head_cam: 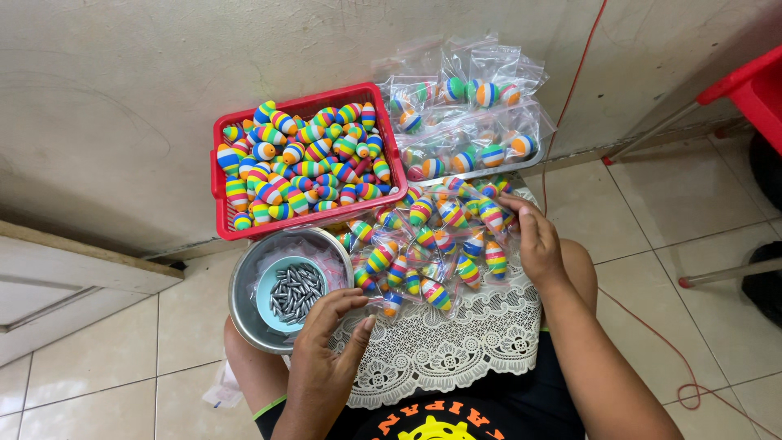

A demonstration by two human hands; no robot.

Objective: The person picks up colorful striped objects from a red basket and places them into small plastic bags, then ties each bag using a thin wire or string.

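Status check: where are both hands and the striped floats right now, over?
Left hand open, beside metal bowl of grey weights. Right hand flat on bagged floats on lace cloth. Red basket full, nothing blocking.

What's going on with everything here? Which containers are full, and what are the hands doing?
red basket: heaped with striped toys, unbagged.
metal bowl: holds a small blue dish of grey metal pieces.
bagged toys: spread on the lace cloth.
tray: piled with bagged toys.
left hand: open, beside the bowl.
right hand: resting on bags.
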